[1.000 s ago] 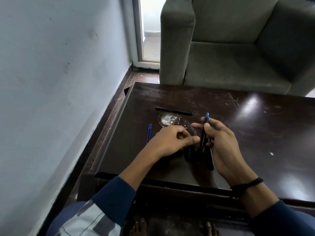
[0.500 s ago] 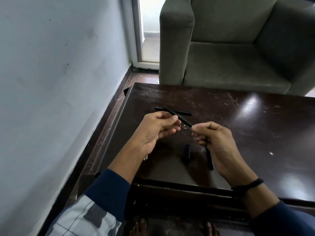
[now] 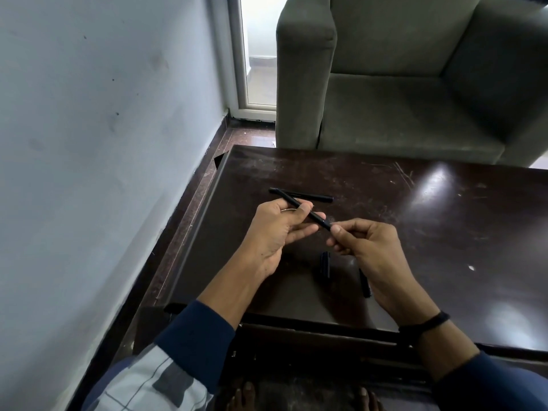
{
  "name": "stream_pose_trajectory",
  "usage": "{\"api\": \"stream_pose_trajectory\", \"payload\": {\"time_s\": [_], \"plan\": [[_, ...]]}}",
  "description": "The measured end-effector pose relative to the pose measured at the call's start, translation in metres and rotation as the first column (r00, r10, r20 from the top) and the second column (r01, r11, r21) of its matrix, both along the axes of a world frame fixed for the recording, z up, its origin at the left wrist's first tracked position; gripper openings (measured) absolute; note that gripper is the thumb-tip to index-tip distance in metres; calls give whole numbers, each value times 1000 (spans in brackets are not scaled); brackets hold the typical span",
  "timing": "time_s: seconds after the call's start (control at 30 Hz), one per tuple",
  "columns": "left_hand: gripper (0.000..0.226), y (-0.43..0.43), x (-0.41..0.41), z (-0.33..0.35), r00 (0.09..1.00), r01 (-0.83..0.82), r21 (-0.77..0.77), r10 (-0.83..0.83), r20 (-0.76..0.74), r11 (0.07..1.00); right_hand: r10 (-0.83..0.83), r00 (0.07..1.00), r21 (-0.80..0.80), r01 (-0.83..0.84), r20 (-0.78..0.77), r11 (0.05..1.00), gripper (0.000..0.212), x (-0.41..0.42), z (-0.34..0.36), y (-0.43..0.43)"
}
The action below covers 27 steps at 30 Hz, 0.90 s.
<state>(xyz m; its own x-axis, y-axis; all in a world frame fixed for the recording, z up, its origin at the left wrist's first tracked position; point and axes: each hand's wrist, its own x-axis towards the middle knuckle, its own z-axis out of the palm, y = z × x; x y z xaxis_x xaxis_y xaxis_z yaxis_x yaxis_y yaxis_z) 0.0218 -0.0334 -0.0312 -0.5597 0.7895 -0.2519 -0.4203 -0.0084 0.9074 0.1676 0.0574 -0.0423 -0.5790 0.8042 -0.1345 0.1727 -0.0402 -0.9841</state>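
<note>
1. A second ago both hands sat low over the surface [image 3: 444,232], and the right hand held a pen upright with a blue end showing. Now both are raised clear of it with the black pen [image 3: 318,220] slanting between them. No blue shows.
2. The left hand [image 3: 275,229] grips the pen's barrel, thumb and curled fingers wrapped round its middle, with the far end sticking out up and to the left. Something small and pale glints under its fingers, too small to name.
3. The right hand [image 3: 370,247] pinches the pen's near end between thumb and forefinger, the other fingers curled in below.
4. Against half a second ago the hold has hardly altered, so the work is going on at that pinched end. It is probably being twisted or pressed home.
5. The loose cap [image 3: 325,264] lies on the surface below the hands, and a black piece [image 3: 365,284] lies partly hidden under the right hand. A second pen [image 3: 311,197] lies flat beyond the left hand's fingers.
6. With the cap off, this pen is likely not finished. Capping it would be the next step.
</note>
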Motion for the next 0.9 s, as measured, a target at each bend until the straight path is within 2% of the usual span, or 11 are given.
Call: {"api": "stream_pose_trajectory", "payload": {"time_s": [0.1, 0.17, 0.23, 0.37, 0.47, 0.73, 0.9], "plan": [[13, 3, 4, -2, 999, -50, -26, 49, -20, 998, -60, 997, 154, 53, 41, 987, 10, -1, -7, -3], [8, 4, 5, -3, 997, -76, -38, 76, -15, 996, -98, 989, 320, 57, 111, 946, 13, -2, -11, -8], [8, 3, 4, -3, 996, -87, -44, 87, 8, 995, -111, 984, 414, 45, 138, 909, 12, -3, -10, -13], [10, 2, 1, -1, 996, -89, -34, 90, 25, 995, -45, 993, 355, 2, 111, 935, 12, -2, -7, -9], [12, 2, 1, 0, 996, -87, -29, 87, 27, 996, -2, 999, 258, -11, 49, 966, 2, -3, -6, -7], [14, 3, 3, -3, 997, -62, -46, 64, 30, 997, -42, 995, 307, 13, 88, 952, 11, -3, -10, -6], [14, 1, 0, 0, 996, -81, -33, 83, 43, 996, -7, 1000, 193, 4, 15, 981, 8, -6, -8, -6]]}}
